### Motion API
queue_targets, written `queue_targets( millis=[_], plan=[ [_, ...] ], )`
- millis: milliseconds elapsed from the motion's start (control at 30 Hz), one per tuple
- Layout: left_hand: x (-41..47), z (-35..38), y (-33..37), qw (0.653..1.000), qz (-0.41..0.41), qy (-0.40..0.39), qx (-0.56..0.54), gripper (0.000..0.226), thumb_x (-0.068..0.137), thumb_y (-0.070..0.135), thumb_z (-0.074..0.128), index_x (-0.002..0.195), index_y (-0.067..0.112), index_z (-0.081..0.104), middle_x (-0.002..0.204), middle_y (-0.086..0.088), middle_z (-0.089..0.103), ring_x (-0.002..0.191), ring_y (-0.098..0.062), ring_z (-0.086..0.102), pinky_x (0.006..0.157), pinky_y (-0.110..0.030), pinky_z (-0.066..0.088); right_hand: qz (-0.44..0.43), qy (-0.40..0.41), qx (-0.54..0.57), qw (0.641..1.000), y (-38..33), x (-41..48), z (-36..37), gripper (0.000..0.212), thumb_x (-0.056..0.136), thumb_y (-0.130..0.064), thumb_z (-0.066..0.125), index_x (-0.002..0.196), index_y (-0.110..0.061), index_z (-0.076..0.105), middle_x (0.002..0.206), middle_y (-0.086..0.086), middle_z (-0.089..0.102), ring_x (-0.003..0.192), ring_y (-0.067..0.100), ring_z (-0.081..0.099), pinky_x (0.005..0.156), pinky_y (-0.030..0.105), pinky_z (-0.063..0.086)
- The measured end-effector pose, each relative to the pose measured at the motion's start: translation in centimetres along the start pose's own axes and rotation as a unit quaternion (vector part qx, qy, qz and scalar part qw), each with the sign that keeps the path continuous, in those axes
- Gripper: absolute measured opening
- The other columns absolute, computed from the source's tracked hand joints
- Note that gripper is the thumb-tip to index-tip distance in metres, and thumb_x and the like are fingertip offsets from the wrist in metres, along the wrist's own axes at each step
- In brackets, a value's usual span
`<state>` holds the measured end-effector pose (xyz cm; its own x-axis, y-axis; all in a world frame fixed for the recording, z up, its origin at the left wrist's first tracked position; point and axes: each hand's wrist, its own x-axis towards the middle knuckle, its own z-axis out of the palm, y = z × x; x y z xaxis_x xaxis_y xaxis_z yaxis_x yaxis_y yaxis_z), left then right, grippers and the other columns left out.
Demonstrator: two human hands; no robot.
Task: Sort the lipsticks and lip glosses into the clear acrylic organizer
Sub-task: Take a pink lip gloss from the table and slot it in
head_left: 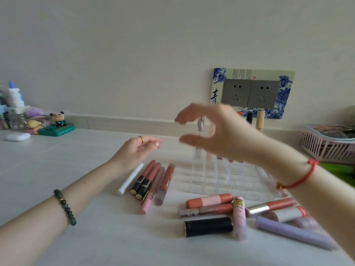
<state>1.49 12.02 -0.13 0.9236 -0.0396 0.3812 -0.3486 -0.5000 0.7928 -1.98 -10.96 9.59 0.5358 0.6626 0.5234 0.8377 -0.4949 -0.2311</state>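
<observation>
Obs.: person at white tabletop [57, 169], both forearms in view. Right hand [217, 137] raised above the clear acrylic organizer [221, 181], motion-blurred; grip apart, fingers and thumb curved into a C with nothing between them. Left hand [137, 150] hovers low over the tabletop just left of the organizer; grip loose, fingers relaxed, holding nothing; gold ring [141, 139] on one finger. Organizer stands mid-tabletop, near the wall. Its rear cells hold a few upright tubes: a clear tube [200, 124], a black tube [249, 117] and a beige tube [260, 120]; front cells look unfilled. Left of the organizer, lying side by side: white stick [130, 179], two pink tubes with black-and-gold caps [143, 179], a mauve tube [158, 186], an orange-red gloss [166, 177], a small pink tube [147, 205]. In front of the organizer, a loose cluster: coral lipstick [209, 200], gloss marked "cutepress" [205, 210], black lipstick [208, 226], pink cartoon tube [239, 217], silver-capped coral tube [270, 207], lavender tube [294, 233]. Dark bead bracelet [65, 207] on left wrist, red cord [295, 179] on right. Background: double wall socket [251, 93], pink basket [326, 148] far right, panda figurine [57, 120] far left.
</observation>
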Motion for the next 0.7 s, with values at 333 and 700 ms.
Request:
queue_targets(
  millis=[333,700],
  plan=[
    [-1.7,1.0,-1.8,0.994,-0.041,-0.096,-0.028,0.029,0.095,0.033,0.038,0.105,0.025,0.064,0.102,0.01,0.067,0.098,-0.003,0.062,0.088,-0.018,0.045,-0.09,-0.137,-0.012,0.986,-1.8,-2.9,9.5,0.023,0.078,-0.029,0.065,0.1,-0.022,0.061,0.091,-0.015,0.041,0.084,0.0,0.029,0.091,0.025,0.031],
    [-1.7,0.6,-2.3,0.991,-0.039,-0.126,-0.016,0.062,0.086,0.057,0.017,0.109,0.025,0.065,0.11,0.007,0.066,0.107,-0.002,0.058,0.101,-0.028,0.038,-0.075,-0.159,-0.041,0.984,-2.8,-2.9,11.0,0.016,0.086,-0.033,0.056,0.099,-0.024,0.062,0.1,0.0,0.051,0.093,0.02,0.045,0.084,0.022,0.025]
  ],
)
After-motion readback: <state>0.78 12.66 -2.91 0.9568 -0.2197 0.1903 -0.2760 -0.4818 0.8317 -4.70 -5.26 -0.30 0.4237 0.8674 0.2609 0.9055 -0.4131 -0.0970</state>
